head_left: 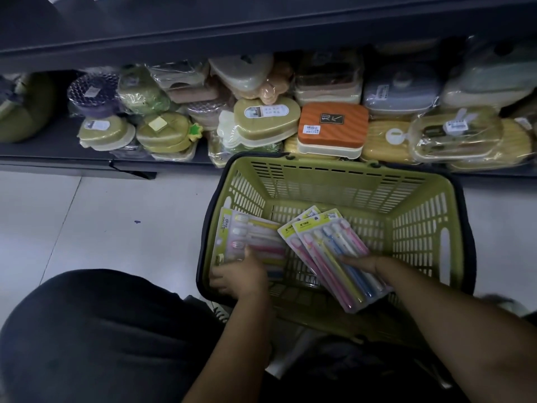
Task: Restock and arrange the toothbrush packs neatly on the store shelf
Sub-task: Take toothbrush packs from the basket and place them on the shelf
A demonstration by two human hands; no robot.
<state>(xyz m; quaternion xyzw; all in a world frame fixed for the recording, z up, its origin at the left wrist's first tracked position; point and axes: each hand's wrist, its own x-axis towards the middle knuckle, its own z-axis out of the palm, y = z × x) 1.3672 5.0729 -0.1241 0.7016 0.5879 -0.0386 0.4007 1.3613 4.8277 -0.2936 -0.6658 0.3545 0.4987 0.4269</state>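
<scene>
Gripping toothbrush packs [328,248], left fingers [218,277] and right fingers [350,259] reach into the basket [348,170].

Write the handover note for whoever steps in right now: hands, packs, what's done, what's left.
Left hand grips the left stack of packs against the left wall of the green basket.
Right hand holds two fanned packs, tilted, above the basket's middle.
The basket sits on the floor before the bottom shelf, which carries wrapped soap boxes.
Done: no toothbrush pack on the shelf in view.
Left: lift the packs out, then place and align them on their shelf.
</scene>
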